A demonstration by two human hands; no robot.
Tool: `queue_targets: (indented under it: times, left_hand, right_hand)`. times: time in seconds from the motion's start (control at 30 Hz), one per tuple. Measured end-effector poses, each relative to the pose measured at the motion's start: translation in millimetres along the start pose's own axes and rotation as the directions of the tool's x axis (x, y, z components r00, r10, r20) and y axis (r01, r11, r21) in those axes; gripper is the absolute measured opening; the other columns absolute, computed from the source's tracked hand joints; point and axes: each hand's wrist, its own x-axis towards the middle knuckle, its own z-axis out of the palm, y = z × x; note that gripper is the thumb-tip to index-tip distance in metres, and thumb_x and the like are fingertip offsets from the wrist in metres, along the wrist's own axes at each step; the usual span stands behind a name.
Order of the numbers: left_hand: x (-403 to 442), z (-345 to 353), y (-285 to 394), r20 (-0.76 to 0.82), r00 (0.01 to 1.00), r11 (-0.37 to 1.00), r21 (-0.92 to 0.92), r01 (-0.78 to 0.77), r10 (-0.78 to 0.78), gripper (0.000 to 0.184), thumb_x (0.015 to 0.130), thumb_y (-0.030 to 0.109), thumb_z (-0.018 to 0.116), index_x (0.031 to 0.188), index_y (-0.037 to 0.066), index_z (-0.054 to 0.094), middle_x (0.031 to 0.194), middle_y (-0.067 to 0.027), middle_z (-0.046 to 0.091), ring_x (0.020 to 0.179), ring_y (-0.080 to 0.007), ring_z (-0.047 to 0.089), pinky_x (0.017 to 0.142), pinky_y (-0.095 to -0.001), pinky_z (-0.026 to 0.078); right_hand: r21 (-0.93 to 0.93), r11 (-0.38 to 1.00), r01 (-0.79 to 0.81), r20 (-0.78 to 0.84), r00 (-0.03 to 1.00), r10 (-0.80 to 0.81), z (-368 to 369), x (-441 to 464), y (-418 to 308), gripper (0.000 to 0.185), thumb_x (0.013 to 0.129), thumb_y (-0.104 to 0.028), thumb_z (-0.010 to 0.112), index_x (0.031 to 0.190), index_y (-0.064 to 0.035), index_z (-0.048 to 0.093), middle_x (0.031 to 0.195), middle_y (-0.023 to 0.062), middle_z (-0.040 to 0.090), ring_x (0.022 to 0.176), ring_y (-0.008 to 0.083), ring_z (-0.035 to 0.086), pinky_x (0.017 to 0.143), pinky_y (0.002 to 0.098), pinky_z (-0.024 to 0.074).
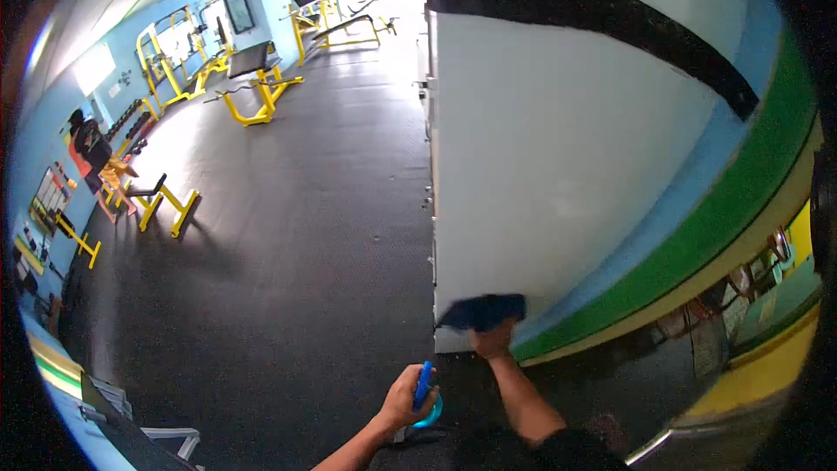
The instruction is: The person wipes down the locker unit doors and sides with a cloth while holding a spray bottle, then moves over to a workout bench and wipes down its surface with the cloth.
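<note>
Black floor (305, 227) spreads from the centre towards 9 o'clock. White panel (558, 148) fills 1 to 5 o'clock, crossed near its top by a black band (593, 4). Blue and green striped wall (741, 174) curves along the panel's outer side, 2 to 4 o'clock. Padded bench (251, 61) on yellow legs between 10 and 11; another person (91, 144) at 9, well apart. Dark cloth (486, 308) at 5 o'clock, over the panel's lower part, edges blurred. Right hand (493, 338), just below, grips the cloth. Left hand (406, 397), 6 o'clock, fingers closed round an upright blue object (424, 384); exact kind cannot be told.
</note>
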Motion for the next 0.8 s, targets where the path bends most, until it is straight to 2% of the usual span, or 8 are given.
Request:
queue_targets:
  times: [0.1,0.2,0.3,0.43,0.53,0.63,0.73,0.8]
  left_hand:
    - [0,-4,-10,0.001,0.998,0.997,0.051,-0.061,0.061,0.039,0.08,0.014,0.065,0.114,0.002,0.051,0.102,-0.0203,0.056,0.094,-0.0367,0.058,0.081,-0.0416,0.047]
    - [8,-8,-13,0.051,0.995,0.996,0.037,-0.085,0.083,0.041,0.08,0.014,0.065,0.115,0.001,0.05,0.104,-0.0206,0.056,0.096,-0.0374,0.058,0.083,-0.0417,0.047]
    - [26,1,-37,0.081,0.986,0.988,0.029,-0.149,0.146,0.043,0.078,0.014,0.068,0.116,0.003,0.051,0.107,-0.0187,0.056,0.098,-0.0353,0.058,0.084,-0.04,0.047]
    - [58,26,-78,0.137,0.949,0.957,0.008,-0.289,0.285,0.049,0.078,0.016,0.069,0.12,0.001,0.048,0.11,-0.0202,0.055,0.1,-0.0371,0.057,0.085,-0.0402,0.047]
    - [83,42,-124,0.135,0.901,0.908,0.019,-0.418,0.412,0.048,0.079,0.015,0.067,0.12,-0.002,0.046,0.109,-0.0227,0.054,0.101,-0.0391,0.056,0.084,-0.0421,0.046]
    - [96,55,-159,0.279,0.908,0.949,-0.131,-0.286,0.312,0.046,0.081,0.016,0.066,0.119,-0.002,0.047,0.107,-0.0225,0.055,0.099,-0.0388,0.057,0.083,-0.0416,0.047]
    - [109,74,-211,0.264,0.844,0.884,-0.116,-0.453,0.467,0.045,0.082,0.016,0.066,0.119,-0.002,0.049,0.105,-0.0219,0.057,0.096,-0.0375,0.059,0.082,-0.0404,0.047]
    - [116,90,-240,0.265,0.856,0.89,-0.242,-0.387,0.444,0.043,0.082,0.016,0.065,0.12,0.0,0.05,0.104,-0.0207,0.058,0.094,-0.0346,0.061,0.081,-0.0397,0.048]
  right_hand:
    - [0.068,0.946,-0.317,-0.041,0.947,0.32,-11,-2,61,0.054,0.085,-0.046,0.053,0.123,-0.0072,0.054,0.129,0.0203,0.051,0.119,0.0409,0.045,0.104,0.0559,0.0283]
    - [0.205,0.884,-0.42,-0.288,0.837,0.465,-49,58,73,0.053,0.086,-0.042,0.052,0.126,-0.0071,0.052,0.128,0.0205,0.051,0.117,0.0405,0.046,0.102,0.0543,0.0298]
    - [0.109,0.951,-0.289,-0.423,0.853,0.308,-65,105,11,0.052,0.087,-0.038,0.051,0.129,-0.007,0.049,0.127,0.0208,0.052,0.115,0.0402,0.047,0.101,0.0527,0.0314]
    - [-0.144,0.985,0.096,-0.048,0.993,-0.104,-22,78,-50,0.051,0.088,-0.033,0.049,0.133,-0.0068,0.045,0.126,0.0212,0.052,0.112,0.0398,0.048,0.099,0.0506,0.0334]
    - [-0.203,0.969,0.14,0.121,0.986,-0.117,2,33,4,0.051,0.089,-0.029,0.048,0.135,-0.0067,0.043,0.125,0.0214,0.052,0.109,0.0395,0.049,0.098,0.049,0.035]
    - [-0.356,0.932,-0.069,-0.264,0.964,-0.029,-16,33,62,0.052,0.09,-0.025,0.047,0.138,-0.0066,0.04,0.124,0.0217,0.053,0.107,0.0392,0.05,0.096,0.0473,0.0365]
    - [-0.297,0.913,-0.278,-0.781,0.622,-0.065,-51,71,70,0.053,0.091,-0.021,0.046,0.141,-0.0065,0.037,0.123,0.022,0.053,0.104,0.0389,0.051,0.095,0.0457,0.0381]
    - [-0.327,0.911,-0.25,-0.871,0.454,-0.188,-53,100,44,0.054,0.092,-0.018,0.045,0.143,-0.0064,0.036,0.122,0.0221,0.053,0.103,0.0386,0.051,0.094,0.0447,0.0391]
